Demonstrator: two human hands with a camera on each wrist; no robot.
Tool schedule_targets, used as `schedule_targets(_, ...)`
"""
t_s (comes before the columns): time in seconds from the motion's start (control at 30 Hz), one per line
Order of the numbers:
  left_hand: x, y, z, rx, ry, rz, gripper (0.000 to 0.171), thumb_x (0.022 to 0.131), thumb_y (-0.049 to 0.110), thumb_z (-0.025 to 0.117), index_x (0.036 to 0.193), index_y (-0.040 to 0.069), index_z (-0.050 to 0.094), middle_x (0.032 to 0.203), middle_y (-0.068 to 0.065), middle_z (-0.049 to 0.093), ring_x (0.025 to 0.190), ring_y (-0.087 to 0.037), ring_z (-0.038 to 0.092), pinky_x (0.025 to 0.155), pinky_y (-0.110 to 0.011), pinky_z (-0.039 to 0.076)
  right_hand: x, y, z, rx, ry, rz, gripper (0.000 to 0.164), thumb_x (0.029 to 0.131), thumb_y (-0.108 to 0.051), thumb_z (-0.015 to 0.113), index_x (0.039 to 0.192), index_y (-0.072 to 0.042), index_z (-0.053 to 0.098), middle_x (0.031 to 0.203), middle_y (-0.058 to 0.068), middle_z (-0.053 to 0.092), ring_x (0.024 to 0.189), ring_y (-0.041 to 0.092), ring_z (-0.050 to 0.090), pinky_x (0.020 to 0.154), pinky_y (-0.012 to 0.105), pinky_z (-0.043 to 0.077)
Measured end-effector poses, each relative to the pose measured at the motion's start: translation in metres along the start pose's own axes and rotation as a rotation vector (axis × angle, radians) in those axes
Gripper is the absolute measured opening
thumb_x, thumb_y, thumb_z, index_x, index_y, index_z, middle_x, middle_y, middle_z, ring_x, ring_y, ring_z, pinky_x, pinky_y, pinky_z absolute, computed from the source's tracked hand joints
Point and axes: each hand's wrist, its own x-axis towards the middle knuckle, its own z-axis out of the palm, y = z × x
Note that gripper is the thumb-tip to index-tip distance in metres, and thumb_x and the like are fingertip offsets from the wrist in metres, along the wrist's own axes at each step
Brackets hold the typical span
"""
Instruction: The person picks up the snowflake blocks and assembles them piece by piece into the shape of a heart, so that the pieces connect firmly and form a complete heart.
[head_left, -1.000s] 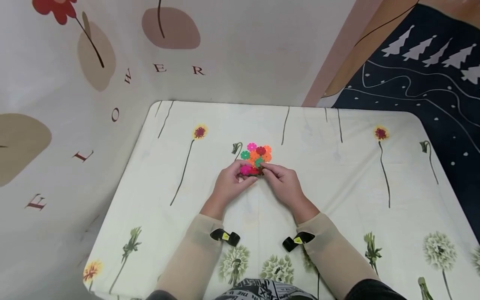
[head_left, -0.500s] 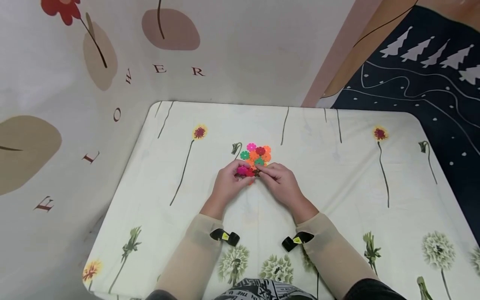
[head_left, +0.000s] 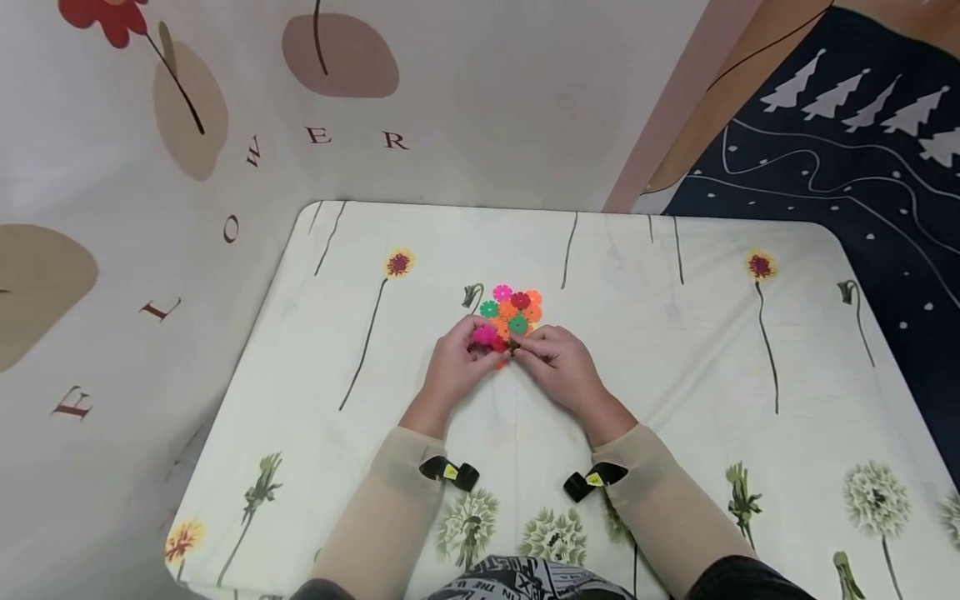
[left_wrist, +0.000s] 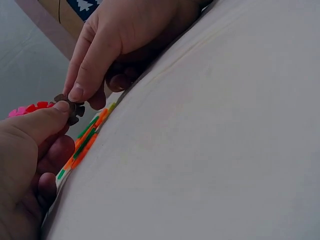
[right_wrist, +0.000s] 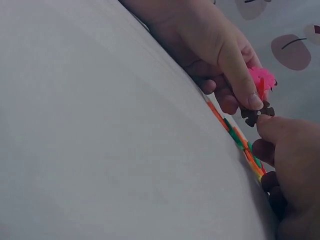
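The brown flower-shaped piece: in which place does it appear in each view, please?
Head: the brown piece is near the middle, between left hand and right hand.
Left wrist: the brown piece is far left, about mid-height.
Right wrist: the brown piece is towards the right, about mid-height.
Shared landmark: the pink piece near the left hand.

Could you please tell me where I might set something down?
The tablecloth is free left of the left hand and right of the right hand, out to its edges. Flower-shaped discs crowd the spot between and beyond both hands.
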Motion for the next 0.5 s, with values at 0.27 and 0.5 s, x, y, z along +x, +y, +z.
schedule_targets(0.27, 0.0003, 0.0009, -0.0007, 0.021, -0.007, -0.030, 0.030, 0.098, 0.003, 0.074, 0.124, 0.008, 0.060, 0.096, -0.005, 0.065, 0.082, -0.020, 0.059, 0.072, -0.029, 0.053, 0.0008, 0.0032, 0.0017, -0.050, 0.026, -0.004, 0.022, 0.096, -0.012, 0.082, 0.117, -0.009, 0.082, 0.115, 0.005, 0.071, 0.098, 0.022, 0.061, 0.079, 0.039, 0.052)
schedule_targets(0.5, 0.0016, 0.0021, -0.0011, -0.034, 0.027, -0.081, 0.038, 0.099, 0.001, 0.066, 0.135, 0.007, 0.055, 0.109, -0.008, 0.064, 0.091, -0.023, 0.056, 0.080, -0.031, 0.051, 0.0018, 0.0018, 0.0002, -0.132, -0.026, 0.032, 0.032, 0.099, -0.017, 0.078, 0.131, -0.014, 0.077, 0.151, 0.007, 0.059, 0.130, 0.034, 0.046, 0.103, 0.053, 0.045)
